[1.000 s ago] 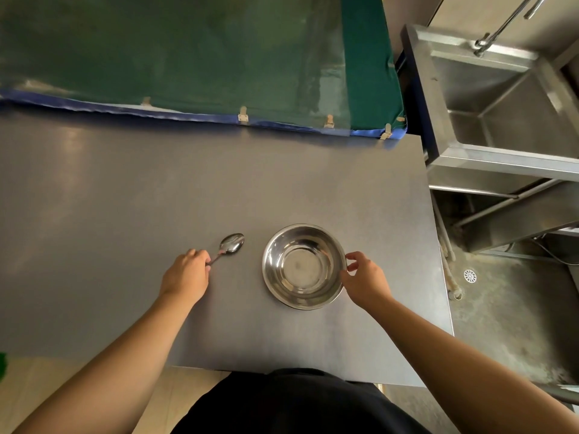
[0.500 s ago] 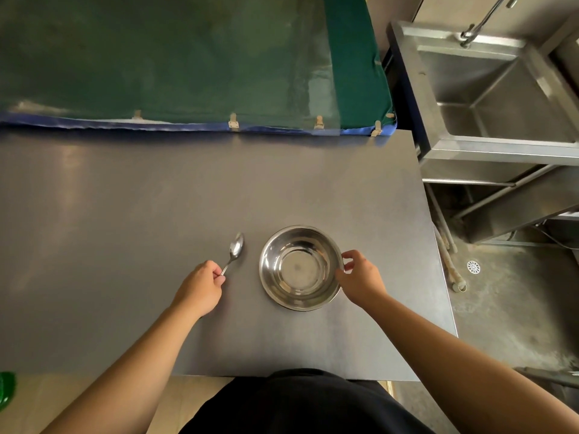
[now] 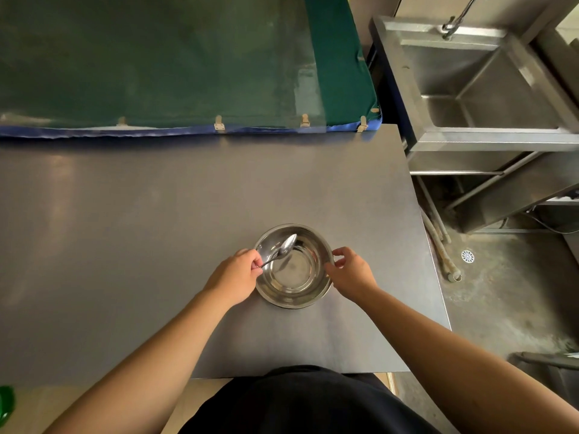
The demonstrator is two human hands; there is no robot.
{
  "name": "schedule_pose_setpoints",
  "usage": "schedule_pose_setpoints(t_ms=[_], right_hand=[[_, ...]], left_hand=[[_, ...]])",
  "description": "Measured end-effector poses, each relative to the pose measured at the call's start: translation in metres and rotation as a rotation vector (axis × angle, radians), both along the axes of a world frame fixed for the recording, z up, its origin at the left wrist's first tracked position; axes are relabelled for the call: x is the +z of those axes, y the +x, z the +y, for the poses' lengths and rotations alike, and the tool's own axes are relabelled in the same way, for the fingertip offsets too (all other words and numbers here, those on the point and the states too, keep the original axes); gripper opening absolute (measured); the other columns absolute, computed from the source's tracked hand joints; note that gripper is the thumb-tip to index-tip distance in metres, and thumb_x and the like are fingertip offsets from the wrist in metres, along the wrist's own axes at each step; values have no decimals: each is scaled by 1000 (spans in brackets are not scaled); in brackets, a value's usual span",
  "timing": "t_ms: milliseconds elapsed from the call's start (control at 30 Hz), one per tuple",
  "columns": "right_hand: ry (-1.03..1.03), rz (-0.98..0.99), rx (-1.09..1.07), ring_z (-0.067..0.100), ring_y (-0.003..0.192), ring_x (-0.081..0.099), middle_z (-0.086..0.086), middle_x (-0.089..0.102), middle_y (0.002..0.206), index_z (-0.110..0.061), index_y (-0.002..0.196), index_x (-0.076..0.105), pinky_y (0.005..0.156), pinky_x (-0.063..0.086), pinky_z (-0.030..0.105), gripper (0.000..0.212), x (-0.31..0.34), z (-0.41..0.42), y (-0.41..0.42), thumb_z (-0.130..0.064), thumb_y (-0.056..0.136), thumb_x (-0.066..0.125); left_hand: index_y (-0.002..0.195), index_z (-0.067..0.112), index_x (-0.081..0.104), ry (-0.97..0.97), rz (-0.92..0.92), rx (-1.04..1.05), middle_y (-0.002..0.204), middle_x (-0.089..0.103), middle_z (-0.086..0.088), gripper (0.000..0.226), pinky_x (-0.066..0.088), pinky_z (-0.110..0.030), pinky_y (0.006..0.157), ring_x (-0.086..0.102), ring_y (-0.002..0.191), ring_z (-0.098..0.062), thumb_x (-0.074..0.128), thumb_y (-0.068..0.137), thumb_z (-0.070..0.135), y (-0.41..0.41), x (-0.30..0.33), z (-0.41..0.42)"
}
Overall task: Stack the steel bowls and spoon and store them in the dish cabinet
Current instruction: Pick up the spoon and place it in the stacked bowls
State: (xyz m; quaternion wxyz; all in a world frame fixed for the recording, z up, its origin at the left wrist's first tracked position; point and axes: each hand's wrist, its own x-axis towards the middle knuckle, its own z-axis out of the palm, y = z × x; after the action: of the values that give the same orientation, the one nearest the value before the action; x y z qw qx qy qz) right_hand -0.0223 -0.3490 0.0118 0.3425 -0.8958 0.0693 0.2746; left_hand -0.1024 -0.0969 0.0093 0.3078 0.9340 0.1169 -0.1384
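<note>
Steel bowl (image 3: 294, 266) sits upright on the grey worktop (image 3: 156, 230), toward its right half and near the front edge. Whether it is one bowl or several nested cannot be told from above; a second rim line shows at the near edge. Interior is bare metal apart from the spoon (image 3: 282, 249): its scoop hangs over the far-left part of the bowl's inside, its handle slanting down-left across the rim. Whether the scoop touches the bowl wall cannot be told.

Left hand (image 3: 236, 277): fingers curled closed, pinching the spoon handle just beside the bowl's left rim.

Right hand (image 3: 351, 272): partly open, thumb and fingertips set on the bowl's right rim, palm off the worktop.

Steel sink (image 3: 470, 89) stands to the right, past the worktop's far-right corner; the visible part of the basin holds nothing, with a tap (image 3: 454, 21) above it. Green cloth (image 3: 172, 57) with a blue edge lies along the worktop's far side. Floor drain (image 3: 467, 256) at right.

No brand, label or writing readable on any item.
</note>
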Motion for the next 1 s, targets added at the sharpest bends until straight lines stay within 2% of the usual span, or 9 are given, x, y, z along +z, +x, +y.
schedule_pose_setpoints(t_ms=[300, 400, 533, 667, 833, 1000], right_hand=[[29, 36, -23, 21, 83, 72, -10, 65, 90, -21, 129, 58, 74, 60, 35, 42, -2, -2, -3, -33, 89, 63], [41, 55, -36, 20, 81, 71, -11, 65, 90, -21, 129, 57, 74, 61, 36, 41, -2, -2, -3, -32, 90, 63], [57, 78, -67, 19, 77, 73, -8, 69, 88, -20, 129, 57, 72, 61, 36, 43, -3, -1, -4, -37, 90, 64], [97, 128, -123, 21, 78, 74, -4, 71, 94, -18, 135, 54, 85, 62, 42, 51, -5, -2, -4, -38, 90, 68], [124, 169, -150, 21, 77, 75, -4, 70, 91, -17, 137, 52, 83, 63, 43, 54, -4, 1, -7, -39, 91, 68], [161, 202, -190, 23, 81, 75, 1, 71, 94, -16, 136, 52, 79, 65, 43, 53, -1, 3, -7, -37, 91, 70]], left_hand=[[103, 19, 66, 126, 64, -42, 106, 64, 2, 9, 48, -33, 80, 60, 95, -22, 58, 98, 21, 8, -7, -12], [100, 21, 67, 141, 68, -24, 106, 64, 4, 9, 50, -34, 80, 61, 96, -21, 59, 98, 23, 9, -4, -15], [95, 22, 67, 83, 14, 29, 100, 64, 5, 12, 47, -31, 72, 63, 90, -20, 66, 92, 33, 11, 0, -16], [110, 19, 65, 60, -76, 104, 110, 60, -2, 25, 49, -35, 80, 57, 103, -24, 67, 91, 35, 14, 2, -12], [134, 18, 55, 34, -23, 120, 132, 54, -7, 46, 46, -36, 92, 55, 118, -28, 65, 92, 35, 23, -2, -6], [142, 19, 47, -72, 87, 170, 138, 53, -8, 56, 41, -29, 90, 58, 117, -28, 65, 92, 36, 28, -6, -8]])
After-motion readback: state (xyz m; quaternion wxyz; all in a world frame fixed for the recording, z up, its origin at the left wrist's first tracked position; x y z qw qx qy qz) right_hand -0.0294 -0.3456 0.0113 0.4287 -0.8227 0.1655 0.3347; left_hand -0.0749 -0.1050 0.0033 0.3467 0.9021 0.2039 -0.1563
